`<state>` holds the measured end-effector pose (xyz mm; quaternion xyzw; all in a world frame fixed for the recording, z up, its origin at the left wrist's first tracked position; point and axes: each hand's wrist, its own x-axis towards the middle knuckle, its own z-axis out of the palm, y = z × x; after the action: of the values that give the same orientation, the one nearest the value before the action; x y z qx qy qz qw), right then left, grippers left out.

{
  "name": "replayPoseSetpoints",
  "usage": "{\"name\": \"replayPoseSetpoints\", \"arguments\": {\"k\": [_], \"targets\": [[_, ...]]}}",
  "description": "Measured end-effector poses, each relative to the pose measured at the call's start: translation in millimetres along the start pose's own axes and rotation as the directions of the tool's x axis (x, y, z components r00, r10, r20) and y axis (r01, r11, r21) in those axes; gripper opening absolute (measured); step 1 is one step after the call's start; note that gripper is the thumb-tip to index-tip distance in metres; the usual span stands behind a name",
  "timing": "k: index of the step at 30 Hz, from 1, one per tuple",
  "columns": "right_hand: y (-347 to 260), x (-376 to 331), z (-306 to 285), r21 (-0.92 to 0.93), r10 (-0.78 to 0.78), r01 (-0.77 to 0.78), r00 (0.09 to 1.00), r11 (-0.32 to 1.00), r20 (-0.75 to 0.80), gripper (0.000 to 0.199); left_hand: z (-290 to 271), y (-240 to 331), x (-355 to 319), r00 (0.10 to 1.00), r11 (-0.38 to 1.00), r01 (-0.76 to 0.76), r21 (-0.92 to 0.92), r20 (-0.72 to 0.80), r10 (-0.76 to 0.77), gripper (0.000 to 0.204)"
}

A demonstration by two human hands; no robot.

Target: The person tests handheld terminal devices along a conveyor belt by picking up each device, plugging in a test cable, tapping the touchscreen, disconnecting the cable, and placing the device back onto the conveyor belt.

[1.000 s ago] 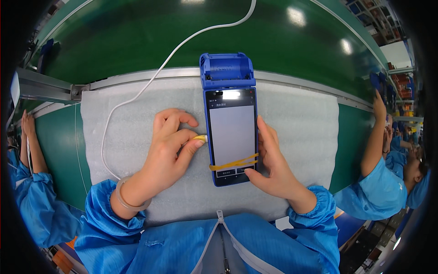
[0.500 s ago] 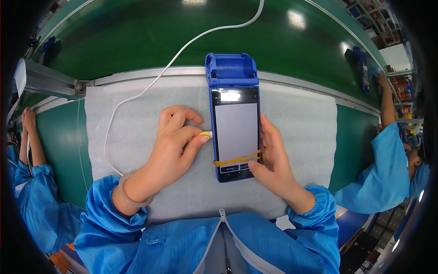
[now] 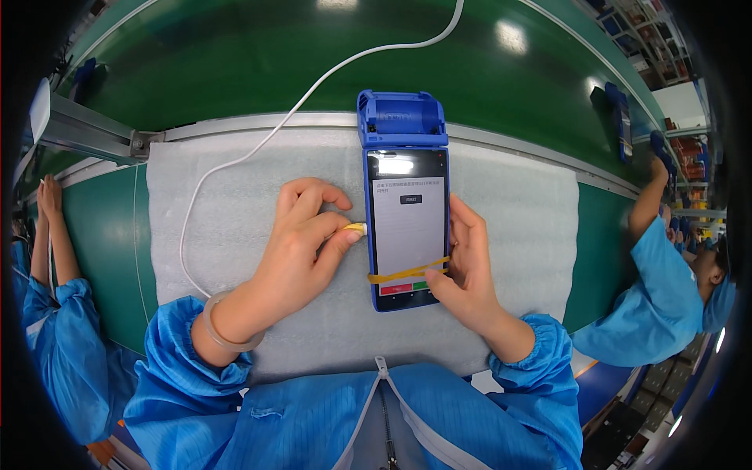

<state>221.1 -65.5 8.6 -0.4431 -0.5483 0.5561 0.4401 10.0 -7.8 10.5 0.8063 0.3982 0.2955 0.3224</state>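
A blue handheld payment terminal lies face up over the white foam mat, its printer compartment at the far end standing open. Its lit screen shows a small dark button, with a red and a green button at the bottom. A yellow rubber band is stretched round its lower part. My left hand pinches the yellow-wrapped cable plug at the terminal's left side. Around the right edge curl the fingers of my right hand, the thumb over the lower screen by the rubber band.
From the plug side a white cable loops up across the green conveyor belt. A metal rail edges the belt; a metal bracket stands at left. Another terminal rests far right. Co-workers in blue sleeves work on both sides.
The screen has changed from a blank grey page to one with a dark button and red and green buttons. At right, a co-worker's hand now holds a dark blue object. My hands barely moved.
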Motion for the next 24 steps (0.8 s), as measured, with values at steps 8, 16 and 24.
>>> {"name": "replayPoseSetpoints", "arguments": {"k": [8,16,24], "targets": [[0.1,-0.6,-3.3,0.007,0.009,-0.009,0.999,1.0,0.035,0.077,1.0,-1.7,0.3,1.0,1.0,-0.011,0.006,-0.006,0.011,0.009],[-5.6,0.0,-5.0,-0.068,0.023,-0.016,0.994,0.998,0.111,0.09,0.0,-0.6,0.8,1.0,1.0,-0.013,0.018,0.007,0.013,0.011],[-15.0,4.6,-12.6,-0.257,0.096,-0.029,0.963,0.966,0.253,0.1,0.3,-2.0,-0.4,1.0,1.0,-0.017,0.009,0.001,0.016,0.011]]}}
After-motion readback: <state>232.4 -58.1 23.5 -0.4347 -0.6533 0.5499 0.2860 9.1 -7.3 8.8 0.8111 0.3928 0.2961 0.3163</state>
